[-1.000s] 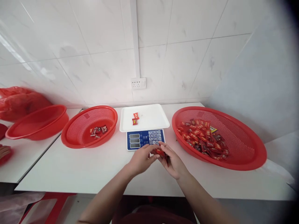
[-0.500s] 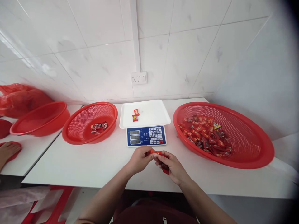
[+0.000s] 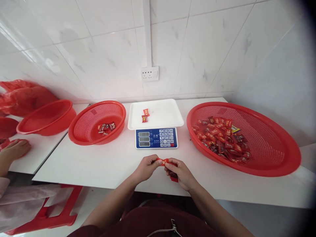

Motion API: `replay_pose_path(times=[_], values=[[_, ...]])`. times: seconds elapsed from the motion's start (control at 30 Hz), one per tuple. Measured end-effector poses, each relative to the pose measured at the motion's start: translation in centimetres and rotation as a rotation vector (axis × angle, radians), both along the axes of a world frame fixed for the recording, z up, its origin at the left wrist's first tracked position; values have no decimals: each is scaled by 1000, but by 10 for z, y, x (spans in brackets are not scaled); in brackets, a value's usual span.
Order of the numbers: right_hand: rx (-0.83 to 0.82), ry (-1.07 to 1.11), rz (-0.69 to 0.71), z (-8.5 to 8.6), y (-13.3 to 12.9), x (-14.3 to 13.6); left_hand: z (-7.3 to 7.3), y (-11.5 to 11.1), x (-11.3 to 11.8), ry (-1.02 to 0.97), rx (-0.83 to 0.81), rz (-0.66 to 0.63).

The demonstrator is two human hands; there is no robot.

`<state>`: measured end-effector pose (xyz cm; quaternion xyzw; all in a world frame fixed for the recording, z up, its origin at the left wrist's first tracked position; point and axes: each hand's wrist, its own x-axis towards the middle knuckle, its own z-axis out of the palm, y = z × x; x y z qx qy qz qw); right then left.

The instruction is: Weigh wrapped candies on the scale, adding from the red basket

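Observation:
Between both hands, just in front of the scale, a small red candy packet (image 3: 163, 162) is stretched level. My left hand (image 3: 148, 168) pinches its left end between thumb and fingers. My right hand (image 3: 180, 173) pinches the right end, and its curled lower fingers hold further dark red packets (image 3: 174, 176) against the palm. The digital scale (image 3: 156, 138) has a blue keypad; its display digits are too faint to read. Two red packets (image 3: 145, 115) lie on its white tray (image 3: 168, 113).
On the right, a large red basket (image 3: 274, 148) holds a heap of candy packets (image 3: 222, 138). A smaller red basket (image 3: 81, 131) at left holds several packets (image 3: 106, 127). Farther left are a red basin (image 3: 46, 121), a red plastic bag (image 3: 27, 97) and another person's hand (image 3: 18, 149).
The view has tilted down slightly. The red packet between my hands now shows its printed face, pulled straighter. The other person's hand on the left has shifted a little.

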<state>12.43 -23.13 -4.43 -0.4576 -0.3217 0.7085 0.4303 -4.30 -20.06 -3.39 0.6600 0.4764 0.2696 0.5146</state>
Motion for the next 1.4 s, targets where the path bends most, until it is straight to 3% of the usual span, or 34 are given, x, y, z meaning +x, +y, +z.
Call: replay_pose_path(times=[0.17,0.3,0.37,0.53,0.6,0.7,0.8,0.9,1.0,1.1,1.23,1.4], values=[[-36,-6,-4,-2,0,-1,-8,0,-2,50,-88,-24],[-68,6,-1,-11,0,1,-6,9,-5,104,0,15],[-70,-7,-23,-15,-1,1,5,26,-7,140,100,65],[2,-68,-67,-22,-4,-8,47,89,-10,247,354,269],[46,-121,-131,-27,-6,-12,57,101,-10,357,400,283],[69,-122,-189,-33,-7,-13,51,85,-5,451,395,173],[39,17,-151,-35,-6,-6,28,43,3,420,333,-58],[10,134,-103,-31,-4,-1,2,3,12,417,334,-208],[-3,170,-117,-25,-3,-5,-16,-15,16,390,312,-187],[2,168,-122,-20,-3,-12,-23,-16,14,274,286,-99],[46,92,-111,-18,-2,-14,-16,-13,10,126,217,-16],[159,-125,-77,-16,-2,-6,-6,-15,7,-42,129,-14]])
